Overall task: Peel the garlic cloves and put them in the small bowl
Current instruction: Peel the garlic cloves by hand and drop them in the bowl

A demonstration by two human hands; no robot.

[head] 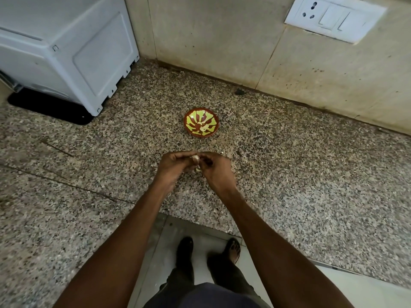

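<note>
Landmark: small bowl (201,122), red-brown with yellow-green pattern, standing on the speckled granite surface (289,174). A few pale peeled cloves (204,127) lie in its bottom.

Both hands meet just in front of the bowl, on the person's side, held above the surface. Left hand (174,166) and right hand (214,168) have their fingers curled in toward each other and pinch one garlic clove (195,159) between them; only a pale part of it shows between the fingertips. A second pale scrap shows below the clove, between the hands; cannot tell whether it is skin or clove.

Behind and left of the bowl: white appliance (66,52) on a black mat (51,107). Behind and right of the bowl, on the wall: white switch-and-socket plate (333,17).
</note>
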